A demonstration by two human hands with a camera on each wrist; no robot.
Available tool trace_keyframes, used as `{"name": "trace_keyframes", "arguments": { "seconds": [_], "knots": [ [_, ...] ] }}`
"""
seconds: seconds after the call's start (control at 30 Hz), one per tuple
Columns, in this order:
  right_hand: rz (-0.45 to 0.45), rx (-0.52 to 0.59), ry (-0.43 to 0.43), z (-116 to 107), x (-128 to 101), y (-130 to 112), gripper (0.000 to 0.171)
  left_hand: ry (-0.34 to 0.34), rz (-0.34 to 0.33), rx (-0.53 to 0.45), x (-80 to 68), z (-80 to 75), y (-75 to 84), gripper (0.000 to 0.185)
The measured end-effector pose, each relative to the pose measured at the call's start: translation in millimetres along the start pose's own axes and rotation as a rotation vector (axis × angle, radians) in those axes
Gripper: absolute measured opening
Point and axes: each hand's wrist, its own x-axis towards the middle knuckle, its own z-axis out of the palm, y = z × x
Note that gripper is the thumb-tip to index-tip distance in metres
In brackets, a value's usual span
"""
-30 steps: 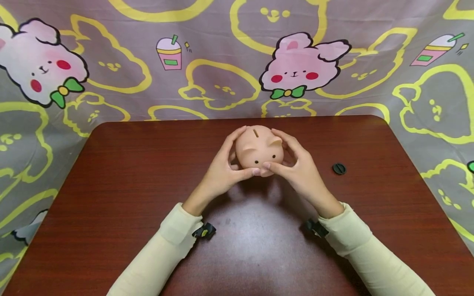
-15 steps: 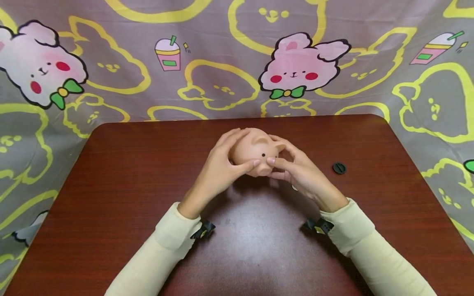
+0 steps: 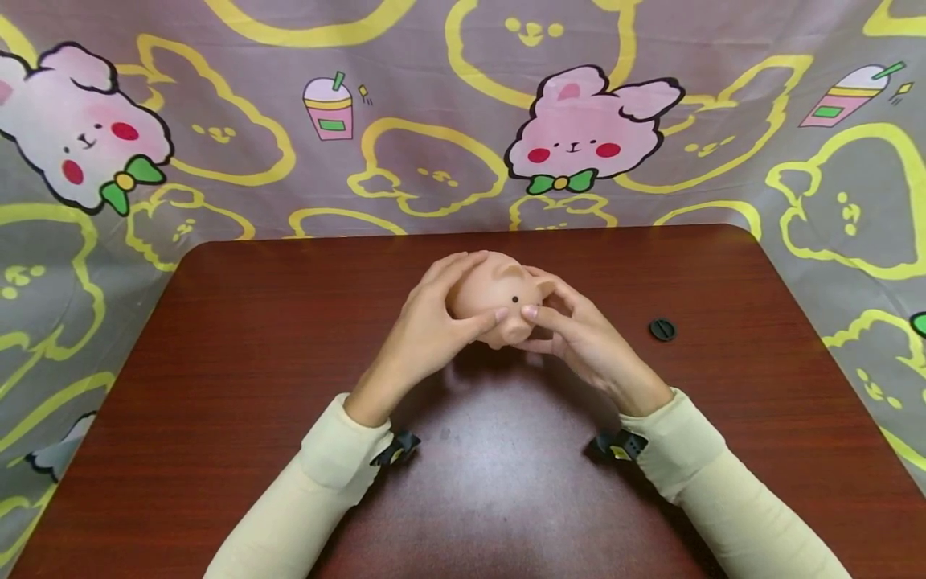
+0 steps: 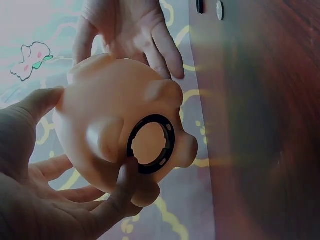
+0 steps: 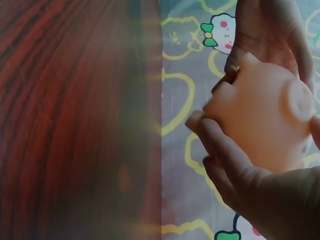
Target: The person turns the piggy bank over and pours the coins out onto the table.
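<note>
A pinkish piggy bank (image 3: 492, 293) is held between both hands above the table, snout angled to the right. My left hand (image 3: 419, 322) grips its left side, thumb near the snout. My right hand (image 3: 589, 338) holds the other side, its thumb beside the snout. In the left wrist view the underside shows stubby feet and a round hole with a black ring (image 4: 168, 150); a left finger touches the ring's edge. The inside cannot be made out. A black slotted plug (image 3: 662, 330) lies on the table to the right of the right hand.
The dark red-brown wooden table (image 3: 239, 386) ends at a patterned cloth (image 3: 434, 72) hung behind and at the sides. A small silvery disc (image 4: 220, 10), perhaps a coin, lies on the table in the left wrist view, seen edge-on.
Both hands have turned the piggy bank, so its snout points more to the right and the top slot is out of sight. In the last half second it has barely moved.
</note>
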Motion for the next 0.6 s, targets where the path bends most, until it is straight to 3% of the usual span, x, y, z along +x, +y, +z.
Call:
{"name": "trace_keyframes", "arguments": {
  "seconds": [0.27,0.6],
  "knots": [
    [-0.059,0.019,0.007,5.4,3.1,0.0,0.058,-0.049,-0.108,-0.273,2.0,0.8,-7.3,0.062],
    [-0.108,0.02,0.096,8.9,3.0,-2.0,0.063,-0.133,-0.052,-0.326,9.7,1.0,-9.3,0.067]
  ]
}}
